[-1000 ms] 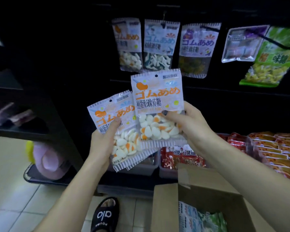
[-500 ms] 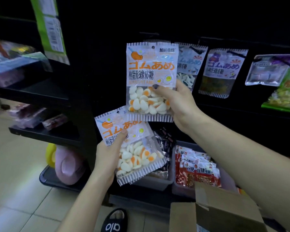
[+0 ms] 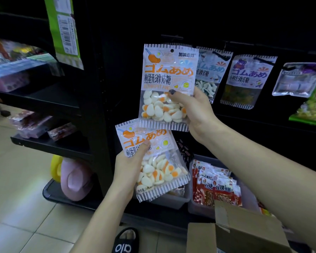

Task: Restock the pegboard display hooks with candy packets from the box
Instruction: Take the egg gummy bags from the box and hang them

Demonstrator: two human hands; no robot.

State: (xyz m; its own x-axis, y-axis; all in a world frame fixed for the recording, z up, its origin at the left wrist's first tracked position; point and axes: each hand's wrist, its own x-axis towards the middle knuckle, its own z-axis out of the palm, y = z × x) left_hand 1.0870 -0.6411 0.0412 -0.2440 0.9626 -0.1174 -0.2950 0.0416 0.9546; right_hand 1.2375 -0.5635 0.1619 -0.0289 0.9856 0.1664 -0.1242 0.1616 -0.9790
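Your right hand [image 3: 193,110] is raised in front of the black pegboard [image 3: 263,24], fingers curled round the right edge of an upright egg-candy packet [image 3: 167,84]; the thumb, with a dark-painted nail, presses on the clear window at the front, and the other fingers wrap behind where you cannot see them. The packet's punched hang hole sits near its top edge, just below a black display hook [image 3: 170,36]; whether hole and hook touch cannot be told against the dark board. Your left hand [image 3: 130,170] is lower and slightly left, gripping a second egg-candy packet [image 3: 153,165] that is tilted, its top corner leaning left; the thumb lies across the printed front and the fingers close behind. The top edge of this lower packet is overlapped by the striped bottom seal of the upper one. To the right, hanging on the board: a blue-print packet [image 3: 211,70] partly behind your right hand, a bear-print packet [image 3: 248,79], then a clear packet [image 3: 297,81] and a green packet [image 3: 312,110] at the frame edge. Below, a grey bin [image 3: 195,207] holds red packets [image 3: 217,187]. The open cardboard box [image 3: 235,232] sits bottom right beneath your right forearm. A black slipper [image 3: 125,241] shows on the tiled floor.
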